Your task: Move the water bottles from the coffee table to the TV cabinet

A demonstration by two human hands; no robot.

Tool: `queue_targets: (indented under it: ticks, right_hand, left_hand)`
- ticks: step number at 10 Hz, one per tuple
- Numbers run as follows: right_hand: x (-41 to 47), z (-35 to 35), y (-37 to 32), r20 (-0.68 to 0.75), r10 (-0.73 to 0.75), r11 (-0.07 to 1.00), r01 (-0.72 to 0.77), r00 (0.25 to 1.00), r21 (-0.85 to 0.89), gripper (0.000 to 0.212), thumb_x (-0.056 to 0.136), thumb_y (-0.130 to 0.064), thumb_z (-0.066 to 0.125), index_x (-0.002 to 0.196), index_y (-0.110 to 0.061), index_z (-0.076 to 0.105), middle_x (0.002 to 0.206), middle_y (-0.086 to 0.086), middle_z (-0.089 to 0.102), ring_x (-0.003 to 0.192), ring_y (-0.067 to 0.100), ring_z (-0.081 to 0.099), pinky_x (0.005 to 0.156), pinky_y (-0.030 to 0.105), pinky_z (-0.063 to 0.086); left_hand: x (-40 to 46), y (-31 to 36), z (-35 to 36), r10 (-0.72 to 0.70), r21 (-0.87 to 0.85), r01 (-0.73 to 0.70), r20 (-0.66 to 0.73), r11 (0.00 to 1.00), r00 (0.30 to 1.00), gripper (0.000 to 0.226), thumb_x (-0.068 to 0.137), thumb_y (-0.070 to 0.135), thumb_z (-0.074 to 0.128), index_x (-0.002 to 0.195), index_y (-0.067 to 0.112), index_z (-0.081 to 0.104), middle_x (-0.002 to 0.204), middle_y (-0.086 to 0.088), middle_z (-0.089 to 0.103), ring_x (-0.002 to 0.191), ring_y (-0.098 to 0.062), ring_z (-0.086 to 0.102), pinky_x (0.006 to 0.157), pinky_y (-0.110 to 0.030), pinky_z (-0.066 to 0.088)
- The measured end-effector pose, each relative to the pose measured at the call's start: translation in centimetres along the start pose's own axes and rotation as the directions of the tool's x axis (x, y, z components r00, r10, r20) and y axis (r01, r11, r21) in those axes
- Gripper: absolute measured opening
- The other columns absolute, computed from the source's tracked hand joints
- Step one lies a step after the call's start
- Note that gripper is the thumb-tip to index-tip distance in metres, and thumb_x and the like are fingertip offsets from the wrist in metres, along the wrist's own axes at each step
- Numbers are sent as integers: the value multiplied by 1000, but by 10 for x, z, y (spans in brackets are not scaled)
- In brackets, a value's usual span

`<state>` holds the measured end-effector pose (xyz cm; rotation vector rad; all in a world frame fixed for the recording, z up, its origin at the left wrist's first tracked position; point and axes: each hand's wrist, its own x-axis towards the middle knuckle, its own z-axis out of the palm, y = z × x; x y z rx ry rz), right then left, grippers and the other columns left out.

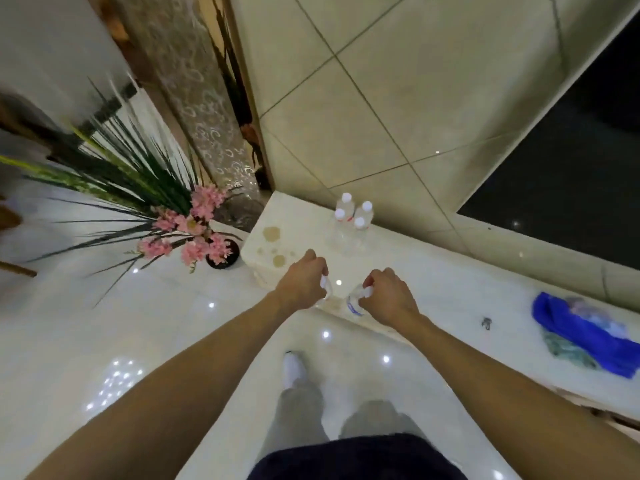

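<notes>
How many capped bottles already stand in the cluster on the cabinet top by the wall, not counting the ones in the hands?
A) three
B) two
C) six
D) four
D: four white caps show in the bottle cluster at the back of the cabinet top, apart from the bottles held by the left hand and right hand.
</notes>
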<state>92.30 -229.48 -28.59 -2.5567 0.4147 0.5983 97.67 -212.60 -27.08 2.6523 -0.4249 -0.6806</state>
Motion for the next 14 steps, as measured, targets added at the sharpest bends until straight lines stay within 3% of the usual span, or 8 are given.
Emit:
queue_targets:
  ticks: [2,3,4,6,8,10,13,14]
  right_hand:
    - [78,2,-18,-14,118,988,-116,993,107,29,85,-20,66,111,-9,59,117,10,51,95,28,62,88,33,52]
    - [118,5,-17,-15,168,975,-163,986,153,29,87,-19,64,114,-9,57,118,10,50,97,26,60,86,25,46]
    - [162,18,-15,-27,153,970,-145,988,196,27,88,-23,64,111,-10,56,116,9,52,87,16,56,83,19,43]
    - [232,48,-14,-18,169,962,-161,985,220,29,90,-32,62,113,-15,55,118,6,56,88,15,60,85,20,50]
    - [275,63,-9,-54,217,940,-193,975,282,37,90,-35,60,121,-15,53,119,4,58,84,10,55,82,16,48]
    - [286,72,-8,-6,301,909,-286,953,304,34,92,-28,60,121,-13,53,122,6,56,101,21,65,93,24,51]
    - [284,67,-20,4,293,950,-292,956,112,36,92,-32,58,124,-15,54,127,7,54,100,23,67,94,26,51]
    - [283,51,-29,-52,295,955,-293,954,42,39,92,-39,55,126,-18,52,129,4,52,109,20,61,95,28,50]
  left_hand:
    - [97,-31,-16,58,19,-61,132,998,990,28,79,10,71,106,4,66,116,-13,52,100,-33,60,86,-36,47]
    - [139,-40,-13,62,22,-67,168,997,984,27,79,7,69,106,4,66,116,-13,52,100,-33,60,84,-33,46]
    - [179,-43,-7,43,21,-48,193,999,980,24,80,7,68,104,4,65,114,-12,53,97,-31,60,78,-26,42]
    - [244,-47,14,38,41,-50,241,998,970,26,82,3,66,106,8,62,118,-6,47,93,-29,64,85,-33,53]
    - [297,-66,36,114,62,-136,285,989,952,21,86,1,63,105,9,59,118,-6,47,78,-17,53,79,-21,48]
    - [318,-82,46,208,41,-236,342,971,916,23,89,3,59,111,7,57,123,-7,48,90,-25,60,73,-18,39]
    - [322,-79,42,303,115,-383,424,917,853,35,89,6,60,123,9,53,129,-8,47,94,-28,65,73,-27,45]
    - [318,-78,27,322,124,-407,425,905,846,38,91,13,58,127,11,49,130,-8,47,93,-27,66,73,-26,46]
